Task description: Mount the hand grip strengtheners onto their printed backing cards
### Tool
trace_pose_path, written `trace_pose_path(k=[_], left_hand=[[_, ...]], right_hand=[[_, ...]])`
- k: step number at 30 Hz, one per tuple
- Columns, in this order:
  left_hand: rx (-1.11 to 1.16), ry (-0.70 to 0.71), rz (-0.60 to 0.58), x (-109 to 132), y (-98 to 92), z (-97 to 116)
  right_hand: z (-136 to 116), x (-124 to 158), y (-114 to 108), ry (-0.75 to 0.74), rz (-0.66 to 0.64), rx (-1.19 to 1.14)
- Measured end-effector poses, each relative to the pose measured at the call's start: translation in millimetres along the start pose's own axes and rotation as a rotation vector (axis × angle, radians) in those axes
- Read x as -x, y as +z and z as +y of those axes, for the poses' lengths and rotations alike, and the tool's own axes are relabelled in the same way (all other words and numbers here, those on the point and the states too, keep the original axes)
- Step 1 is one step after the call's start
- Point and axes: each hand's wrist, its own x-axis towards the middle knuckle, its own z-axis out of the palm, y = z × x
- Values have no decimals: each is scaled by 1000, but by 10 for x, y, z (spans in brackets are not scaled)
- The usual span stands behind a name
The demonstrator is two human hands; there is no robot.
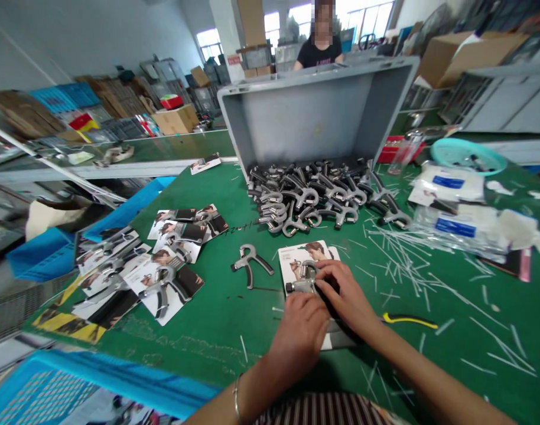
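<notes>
Both of my hands are at a grey-and-black hand grip exerciser (300,287), which lies on a printed backing card (292,255) in front of me. My left hand (302,330) is closed over the near side of the exerciser, fingers curled. From the right, my right hand (346,290) pinches at its handles, partly hiding them. Exactly what the fingertips grip is covered. A loose hand grip exerciser (252,264) lies to the left of the card. Cutting pliers with yellow handles (409,319) rest beside my right forearm.
A tipped grey bin (314,118) spills a pile of exercisers (314,195) onto the green table. Carded exercisers (163,283) lie left, above a blue crate (119,378). White plastic ties (398,260) and bagged packs (456,227) lie right. A person (321,50) is behind the bin.
</notes>
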Motion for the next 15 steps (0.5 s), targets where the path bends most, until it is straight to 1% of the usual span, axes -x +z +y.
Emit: trace_pose_path(k=[2, 4, 5, 7, 9, 11, 13, 15], left_hand=[[-80, -119, 88, 128, -30, 16], [-146, -244, 166, 236, -61, -5], [-156, -284, 174, 274, -68, -24], [-134, -325, 152, 309, -67, -63], [-105, -336, 123, 301, -71, -93], [-80, -344, 76, 281, -116, -120], [-25, -368, 36, 282, -205, -157], [61, -411, 38, 315, -307, -209]], right_hand=[[-78, 61, -132, -42, -60, 76], [-179, 160, -236, -105, -188, 190], [-228, 215, -259, -140, -259, 256], [-309, 314, -230, -205, -355, 395], [-349, 371, -126, -267, -375, 528], [-354, 374, -14, -316, -370, 619], [-349, 338, 45, -340, -372, 651], [-354, 295, 35, -322, -386, 619]])
